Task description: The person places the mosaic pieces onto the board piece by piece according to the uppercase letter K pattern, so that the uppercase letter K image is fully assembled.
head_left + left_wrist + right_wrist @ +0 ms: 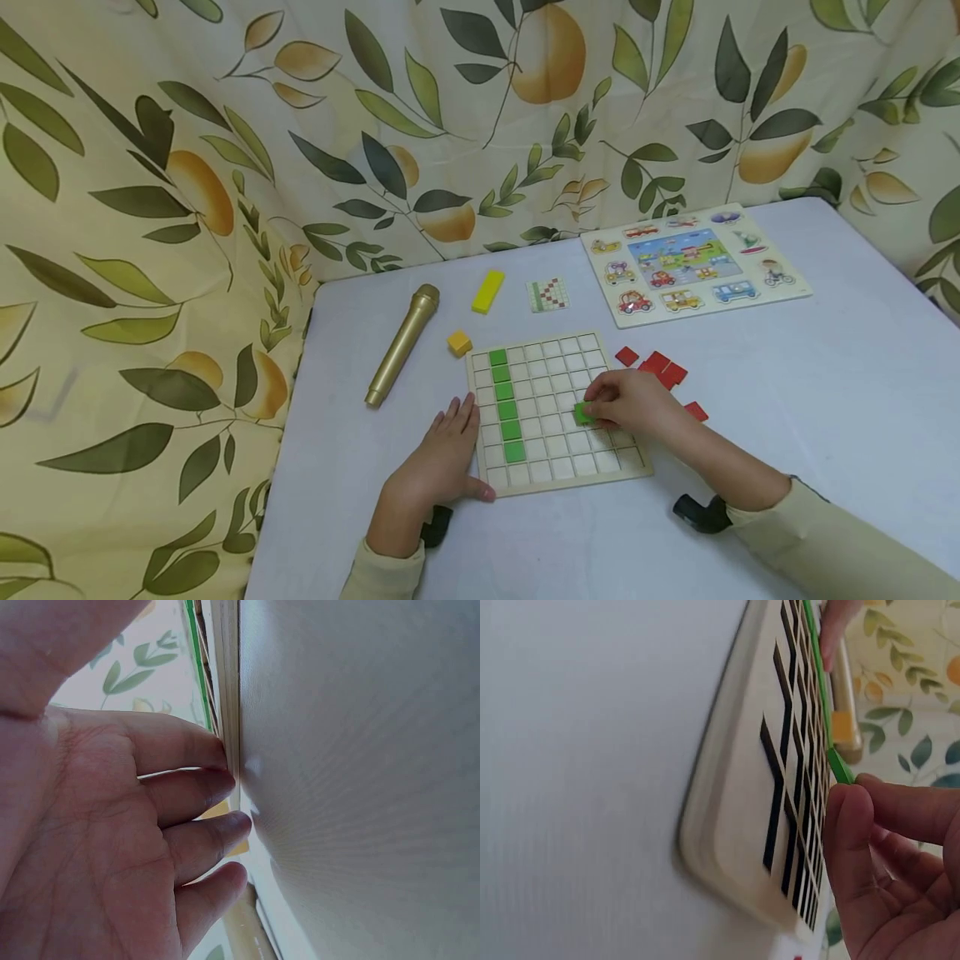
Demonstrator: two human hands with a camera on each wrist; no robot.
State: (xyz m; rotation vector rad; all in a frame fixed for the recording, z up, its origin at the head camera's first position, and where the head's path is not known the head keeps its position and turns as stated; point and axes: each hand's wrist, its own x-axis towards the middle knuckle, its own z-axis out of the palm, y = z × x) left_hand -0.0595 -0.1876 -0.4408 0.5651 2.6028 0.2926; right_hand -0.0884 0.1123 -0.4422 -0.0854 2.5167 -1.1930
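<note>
A wooden grid board lies flat, with several green square tiles lined up in its second column. My left hand rests at the board's left side, fingers extended against the edge and thumb by the near corner; the left wrist view shows the fingertips touching the wooden side. Between thumb and forefinger, my right hand pinches a green tile over the right half of the grid. That tile looks tilted in the right wrist view. Whether it touches the board cannot be told.
Loose red tiles lie right of the board, partly behind my right hand. Beyond the board are an orange block, a yellow block and a small pattern card. A gold microphone lies left; a vehicle puzzle sits back right.
</note>
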